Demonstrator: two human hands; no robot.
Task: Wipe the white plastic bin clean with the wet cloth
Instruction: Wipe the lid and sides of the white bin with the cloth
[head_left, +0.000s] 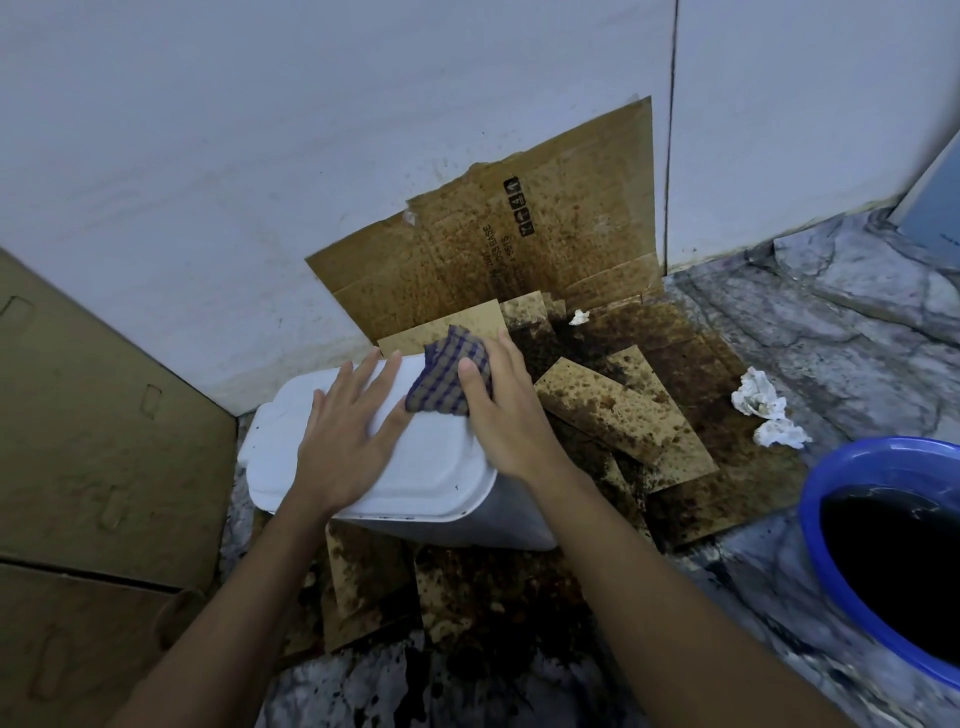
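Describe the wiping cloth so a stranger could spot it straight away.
Start at the white plastic bin on the stained cardboard by the wall. On its far top edge, under the right hand, lies the cloth. It is brown with blue checks, unlike the white crumpled tissues nearby.

A white rectangular plastic bin (415, 483) rests on stained brown cardboard sheets (613, 405) spread over the grey marbled stone floor (857, 338). Behind it, a flattened brown cardboard panel (519, 234) leans on the white wall (260, 156). The left grip (345, 441) lies flat on the bin's top. To its right, the right grip (506, 415) holds a checked blue-and-brown cloth (449, 379) against the bin's far end. A large brown cardboard box (104, 441) stands to the left. Crumpled white tissues (756, 400) lie to the right, with a round blue plastic basin (821, 499) nearer.
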